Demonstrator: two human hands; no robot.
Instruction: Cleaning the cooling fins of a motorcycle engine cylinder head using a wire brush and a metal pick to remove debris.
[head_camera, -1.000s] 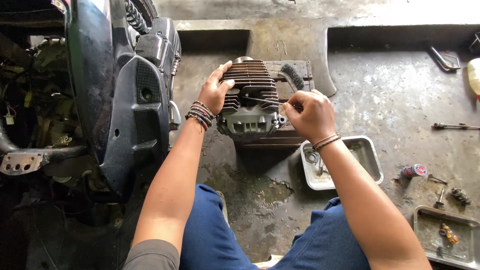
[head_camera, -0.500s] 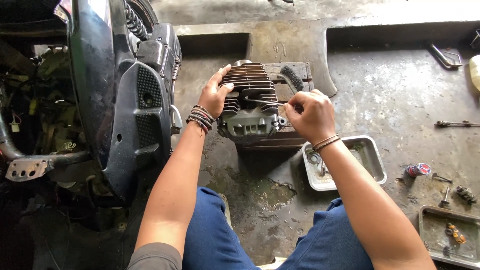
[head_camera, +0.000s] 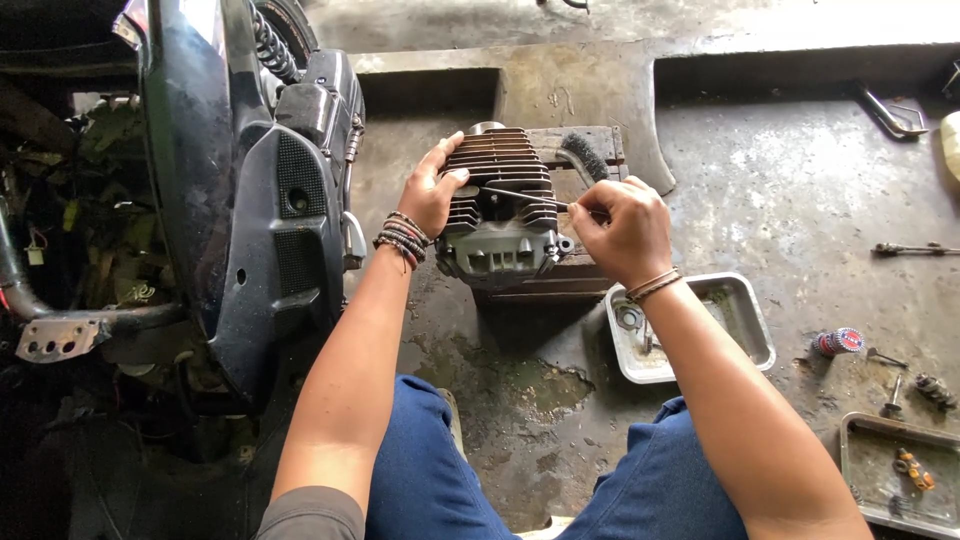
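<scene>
A finned metal engine cylinder (head_camera: 503, 215) rests on a wooden block (head_camera: 560, 275) on the concrete floor. My left hand (head_camera: 432, 190) grips the cylinder's left side, thumb over the top fins. My right hand (head_camera: 615, 228) is at its right side, pinching a thin metal rod (head_camera: 520, 195) whose tip lies across the fins near the centre. Bead bracelets circle my left wrist; a band circles my right.
A dark motorcycle body (head_camera: 240, 190) stands close on the left. A metal tray (head_camera: 690, 325) with small parts lies right of the block. A second tray (head_camera: 900, 475), loose bolts, a roll (head_camera: 838, 343) and hand tools (head_camera: 915, 249) lie at right. A wire brush (head_camera: 588, 155) sits behind the cylinder.
My right hand has drawn slightly right and the thin rod now reaches across the fins. My left hand keeps its hold on the cylinder.
</scene>
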